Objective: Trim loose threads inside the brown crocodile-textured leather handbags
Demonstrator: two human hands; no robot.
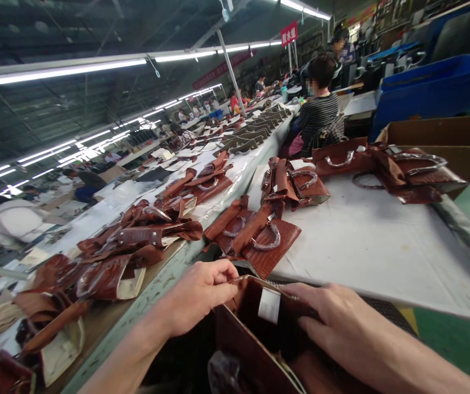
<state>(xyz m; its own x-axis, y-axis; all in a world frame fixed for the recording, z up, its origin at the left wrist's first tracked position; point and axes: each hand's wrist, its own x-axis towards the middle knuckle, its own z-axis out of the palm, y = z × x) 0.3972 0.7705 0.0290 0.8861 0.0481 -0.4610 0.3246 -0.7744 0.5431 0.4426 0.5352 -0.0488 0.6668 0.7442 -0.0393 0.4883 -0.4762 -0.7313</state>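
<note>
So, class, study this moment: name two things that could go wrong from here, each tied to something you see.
1. The left hand pinches only the rim of the brown bag, and the right hand lies across it; the rim might crease or slip.
2. The stacked bags sit at the near edge of the white table, close to both hands; a nudge could tip them off.

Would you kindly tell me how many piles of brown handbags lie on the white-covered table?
3: the near pile beyond the left hand, the middle pile behind it, the far pile by the cardboard box. Bags underneath may be hidden.
</note>
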